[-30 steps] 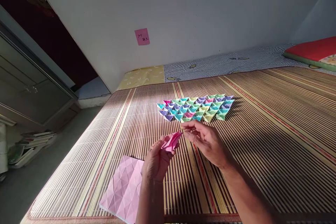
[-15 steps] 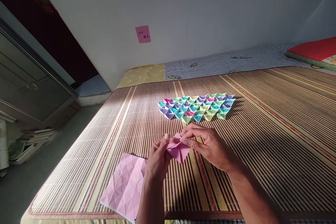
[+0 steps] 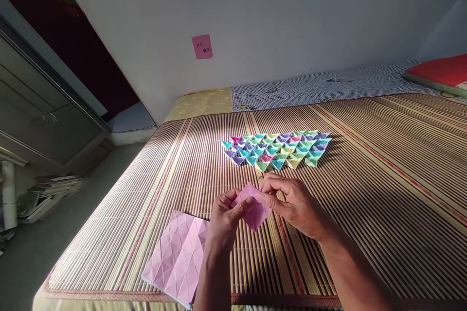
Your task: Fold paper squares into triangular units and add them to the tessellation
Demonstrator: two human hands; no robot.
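A small pink sheet of folded paper [image 3: 256, 216] is held up as a diamond between my two hands, above the striped mat. My left hand [image 3: 228, 211] pinches its left side, the thumb lying across the front face. At the right corner, the thumb and fingers of my right hand [image 3: 286, 199] grip the edge. Beyond my hands stand rows of small folded paper boats [image 3: 279, 164] in green, blue, purple, yellow and pink. By my left forearm lies a stack of creased pink paper sheets [image 3: 177, 257], partly covered by that arm.
The slatted bamboo mat [image 3: 365, 194] covers the bed. A pink note [image 3: 202, 46] with handwriting is stuck on the wall. Red folded bedding [image 3: 443, 73] lies at the far right. Piled books [image 3: 51, 192] sit on the floor at left, beside a cabinet [image 3: 40, 107].
The pink paper has gone from partly folded up, with raised flaps, to a flatter diamond facing me. My left thumb has moved across its front. The view has shifted slightly.
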